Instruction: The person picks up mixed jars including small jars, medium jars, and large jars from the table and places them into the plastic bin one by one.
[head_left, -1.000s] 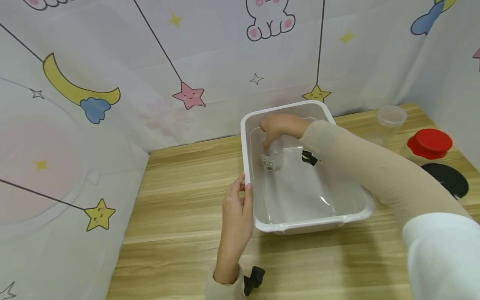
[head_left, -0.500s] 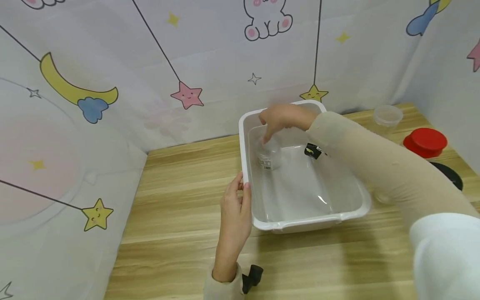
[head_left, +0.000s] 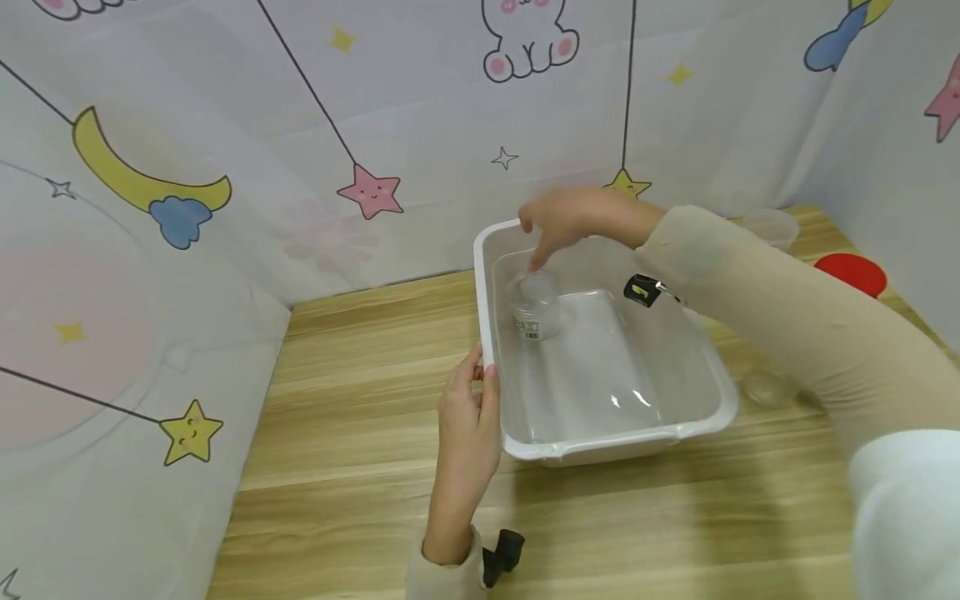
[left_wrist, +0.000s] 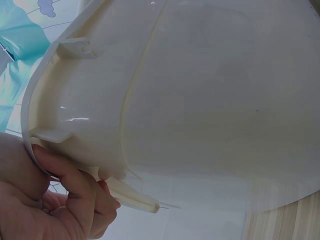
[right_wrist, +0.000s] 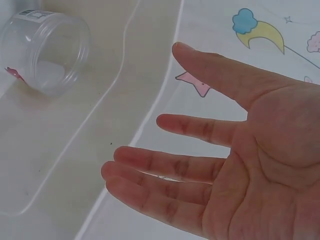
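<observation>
A white plastic basin (head_left: 592,375) stands on the wooden table. My left hand (head_left: 468,417) grips its left rim; in the left wrist view the fingers of that hand (left_wrist: 70,200) curl under the rim of the basin (left_wrist: 200,100). Inside the basin's far left corner a clear plastic jar (head_left: 534,302) with a printed label stands upright, lidless. Over the far side of the basin, above the jar, is my right hand (head_left: 570,218). The right wrist view shows this hand (right_wrist: 225,160) spread, palm visible and holding nothing, apart from the jar (right_wrist: 45,52).
Right of the basin, partly behind my right arm, are a red lid (head_left: 851,273) and a clear container (head_left: 772,225). A clear round piece (head_left: 768,387) lies near the basin's right side. Patterned cloth (head_left: 420,100) hangs close behind the basin.
My right hand was down at the jar. It has let go and risen up and away toward the far rim, leaving the jar standing in the basin. My left hand stays on the rim.
</observation>
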